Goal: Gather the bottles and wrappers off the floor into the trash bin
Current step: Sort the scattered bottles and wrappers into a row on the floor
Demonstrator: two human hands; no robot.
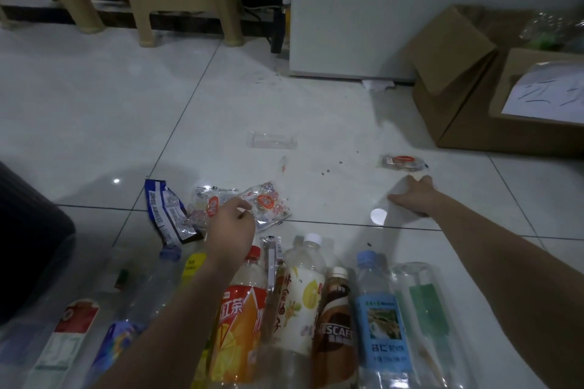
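Several bottles lie side by side on the floor at the bottom: an orange iced-tea bottle (243, 309), a white-label bottle (303, 294), a Nescafe bottle (336, 325), a blue-label water bottle (379, 325) and clear ones (420, 309). Beyond them lie a blue-white wrapper (167, 215) and two clear orange-dot wrappers (208, 205) (268, 202). My left hand (230, 230) pinches the near edge of the right one. My right hand (414, 196) rests open, palm down, its fingertips just short of a small brown wrapper (401, 163).
A dark ribbed bin (31, 230) stands at the left edge. Two open cardboard boxes (458, 98) sit at the right, with clear bottles in the far one. A clear plastic tray (271, 139) lies mid-floor. Chair legs (142, 9) and a white cabinet (363, 9) stand behind.
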